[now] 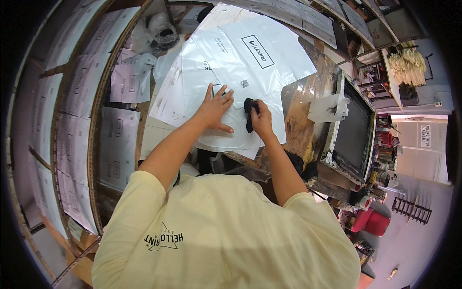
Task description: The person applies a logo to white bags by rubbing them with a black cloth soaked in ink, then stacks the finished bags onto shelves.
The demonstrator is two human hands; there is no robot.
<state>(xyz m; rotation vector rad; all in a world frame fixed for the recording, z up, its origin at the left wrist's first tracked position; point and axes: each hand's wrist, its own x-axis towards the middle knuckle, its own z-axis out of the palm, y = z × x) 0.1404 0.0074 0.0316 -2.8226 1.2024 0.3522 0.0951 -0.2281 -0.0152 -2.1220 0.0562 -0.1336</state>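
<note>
White plastic bags [207,48] with black print lie flat and overlapping on the worktable before me. My left hand [214,110] rests on the nearer bag, fingers spread and palm down, partly over its print. To its right, my right hand [261,118] grips a crumpled black cloth [249,114] against the same bag. The cloth touches the plastic close to a small square printed code [244,84]. Part of the cloth is hidden under my fingers.
Right of the bags, a translucent plastic bottle [327,108] stands on the stained wooden tabletop [296,103], beside a framed printing screen [353,130]. Racks [103,72] of printed white sheets fill the left side. Several paint cans [385,144] and a red chair [370,221] are farther right.
</note>
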